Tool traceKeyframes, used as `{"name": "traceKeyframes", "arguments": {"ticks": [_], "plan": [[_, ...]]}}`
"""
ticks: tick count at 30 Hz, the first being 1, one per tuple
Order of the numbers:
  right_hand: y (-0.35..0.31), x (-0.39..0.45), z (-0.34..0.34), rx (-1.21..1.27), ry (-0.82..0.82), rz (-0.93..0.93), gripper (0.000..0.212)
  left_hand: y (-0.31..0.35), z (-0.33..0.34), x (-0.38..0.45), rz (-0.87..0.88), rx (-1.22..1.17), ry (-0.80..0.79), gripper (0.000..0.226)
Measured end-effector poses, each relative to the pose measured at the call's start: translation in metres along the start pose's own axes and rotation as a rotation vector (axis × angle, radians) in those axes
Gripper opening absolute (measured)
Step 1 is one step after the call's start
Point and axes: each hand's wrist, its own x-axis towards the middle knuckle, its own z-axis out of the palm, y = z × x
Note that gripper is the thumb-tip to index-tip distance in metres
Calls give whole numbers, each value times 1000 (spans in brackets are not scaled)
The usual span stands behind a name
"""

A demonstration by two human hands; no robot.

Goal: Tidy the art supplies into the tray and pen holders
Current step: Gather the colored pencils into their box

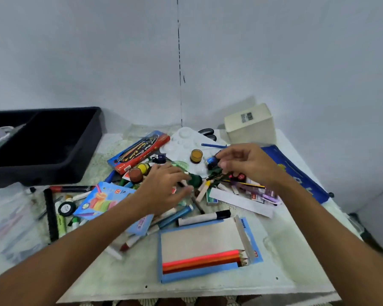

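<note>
1. Paint pots lie scattered in the clutter at the middle of the tabletop (119, 268); the blue-lidded pot (212, 161) is pinched between the thumb and fingertips of our right hand (248, 166), raised slightly above the white palette (181, 140).
2. Our left hand (164, 188) hovers over the heap with fingers loosely spread, fingertips beside the green pot (196, 179); whether they touch it we cannot tell.
3. The black tray (91, 138) sits at the far left of the tabletop, well apart from the held pot. It lies across the body from our right hand, so our left hand is the nearer one.
4. We judge that the coming move depends on this leftward offset: the pot must travel over the red pencil box (139, 151) to reach the tray.
5. Both forearms extend forward from the near edge, converging on the pile; the right wrist is bent inward.
6. The cream pen holder (250, 124) stands behind our right hand, near the wall.
</note>
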Motion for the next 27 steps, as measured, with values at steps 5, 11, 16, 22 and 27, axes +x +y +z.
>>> {"name": "traceKeyframes", "arguments": {"ticks": [5, 11, 16, 22, 27], "plan": [[30, -1, -23, 51, 382, 79, 14, 4, 8, 79, -87, -153, 93, 24], [58, -9, -28, 21, 532, 194, 19, -3, 30, 152, -204, 30, -122, 34], [60, -6, -28, 63, 547, 206, 17, -10, 44, 162, -255, 210, -177, 27], [39, 11, -24, 367, 549, 161, 13, -18, 17, 137, -328, -228, 106, 17], [18, 38, -15, 884, 363, 261, 29, 14, -8, 133, -251, -633, 28, 15]]}}
